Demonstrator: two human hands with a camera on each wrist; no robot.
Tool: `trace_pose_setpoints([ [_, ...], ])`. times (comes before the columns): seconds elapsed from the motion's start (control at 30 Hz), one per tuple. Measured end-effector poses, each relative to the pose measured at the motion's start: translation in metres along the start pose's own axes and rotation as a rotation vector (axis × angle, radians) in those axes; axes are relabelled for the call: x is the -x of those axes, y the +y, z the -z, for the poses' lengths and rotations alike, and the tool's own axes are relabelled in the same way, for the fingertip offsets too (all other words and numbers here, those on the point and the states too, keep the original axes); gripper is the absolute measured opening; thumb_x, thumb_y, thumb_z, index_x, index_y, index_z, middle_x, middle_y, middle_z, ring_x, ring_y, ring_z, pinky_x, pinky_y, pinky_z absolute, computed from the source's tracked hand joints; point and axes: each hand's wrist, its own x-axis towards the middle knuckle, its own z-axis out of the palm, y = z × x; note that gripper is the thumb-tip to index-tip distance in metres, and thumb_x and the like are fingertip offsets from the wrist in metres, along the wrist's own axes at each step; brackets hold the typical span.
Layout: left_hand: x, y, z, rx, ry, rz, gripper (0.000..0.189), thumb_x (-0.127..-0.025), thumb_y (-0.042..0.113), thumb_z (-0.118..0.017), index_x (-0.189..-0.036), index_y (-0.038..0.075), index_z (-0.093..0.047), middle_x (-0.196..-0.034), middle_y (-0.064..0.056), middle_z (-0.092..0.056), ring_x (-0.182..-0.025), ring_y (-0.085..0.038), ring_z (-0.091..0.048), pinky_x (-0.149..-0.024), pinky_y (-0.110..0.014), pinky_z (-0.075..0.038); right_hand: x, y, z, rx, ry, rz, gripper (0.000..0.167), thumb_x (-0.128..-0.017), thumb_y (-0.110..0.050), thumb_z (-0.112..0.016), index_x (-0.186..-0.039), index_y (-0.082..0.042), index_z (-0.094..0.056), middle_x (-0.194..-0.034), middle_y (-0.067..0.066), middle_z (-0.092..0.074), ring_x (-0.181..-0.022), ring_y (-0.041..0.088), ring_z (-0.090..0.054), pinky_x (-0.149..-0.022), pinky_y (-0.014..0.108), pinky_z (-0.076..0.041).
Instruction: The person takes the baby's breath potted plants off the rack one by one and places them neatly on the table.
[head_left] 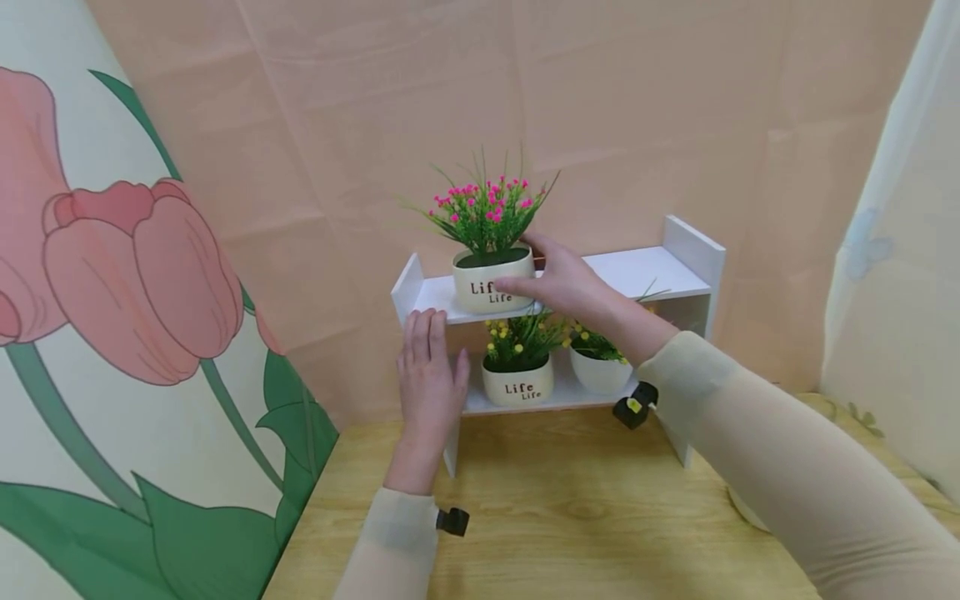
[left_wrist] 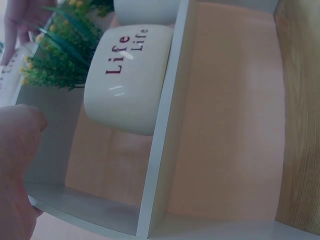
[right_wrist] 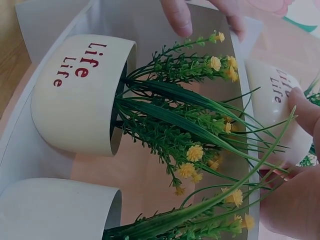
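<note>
Pink-flowered pot [head_left: 482, 271] sits atop our white shelf [head_left: 645, 271], near its left end, long axis along it; our right hand [head_left: 567, 277], the nearer grip, holds the pot's right side; our left hand [head_left: 427, 379], fingers straight, touches the shelf.

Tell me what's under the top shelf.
A lettered pot with yellow flowers and a white pot with greenery stand on the lower shelf. In the head view, the right arm hides that shelf's right end.

Wood-grain counter [head_left: 570, 533] stands before a creased pinkish-tan backdrop [head_left: 637, 125], with a white panel [head_left: 157, 417] printed with large pink tulips [head_left: 135, 283] at left, pale sheet [head_left: 900, 350] at right, lighting soft and even.
</note>
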Motion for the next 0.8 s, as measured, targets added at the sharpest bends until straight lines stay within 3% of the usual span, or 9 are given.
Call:
trace_pose_setpoints([
  [0.2, 0.0, -0.002, -0.001, 0.001, 0.001, 0.007, 0.074, -0.103, 0.021, -0.078, -0.162, 0.009, -0.034, -0.166, -0.012, -0.036, -0.163, -0.036, -0.025, -0.116, -0.06, -0.045, 0.002, -0.002, 0.001, -0.004, 0.017, -0.002, 0.099, -0.099, -0.05, -0.083, -0.176, -0.019, -0.029, -0.162, 0.016, -0.052, -0.149, 0.037, -0.05, -0.119, 0.06, -0.045],
  [0.47, 0.0, -0.002, 0.0, 0.017, -0.001, 0.013, 0.075, -0.102, 0.019, -0.079, -0.162, 0.008, -0.034, -0.166, -0.012, -0.036, -0.164, -0.036, -0.024, -0.118, -0.061, -0.042, 0.008, -0.005, 0.007, -0.015, 0.052, 0.016, 0.097, -0.097, -0.052, -0.084, -0.175, -0.029, -0.032, -0.163, 0.012, -0.053, -0.15, 0.035, -0.049, -0.119, 0.06, -0.044],
  [0.8, 0.0, -0.004, 0.0, 0.024, 0.019, 0.009, 0.075, -0.101, 0.018, -0.08, -0.161, 0.009, -0.036, -0.165, -0.012, -0.036, -0.164, -0.035, -0.025, -0.116, -0.061, -0.044, 0.022, -0.011, 0.013, -0.047, 0.068, 0.05, 0.096, -0.097, -0.051, -0.084, -0.174, -0.025, -0.033, -0.163, 0.009, -0.054, -0.152, 0.032, -0.048, -0.12, 0.057, -0.045],
])
